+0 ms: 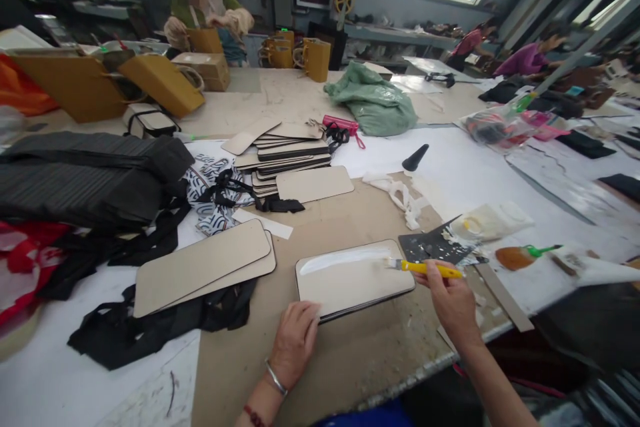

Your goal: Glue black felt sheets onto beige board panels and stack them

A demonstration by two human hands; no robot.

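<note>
My right hand (pixel 450 303) is closed around the yellow handle of a paintbrush (pixel 425 268). The bristles touch the upper right part of a beige panel with rounded corners (pixel 350 290). A wet white streak runs along the panel's far side. Its near left corner is gripped by my left hand (pixel 297 333), with fingers bent together at the edge; the thumb is partly hidden. At least one more dark-edged layer shows under this panel. To the left, two similar beige panels (pixel 200 267) overlap on black fabric strips (pixel 220 307).
A pile of beige panels (pixel 293 147) lies farther back. Right of the brush are a dark, white-spattered sheet (pixel 433 243), an amber glue bottle with green nozzle (pixel 517 257) and a flat strip (pixel 505 297). Black folded material (pixel 90 180) fills the left. Several people work beyond.
</note>
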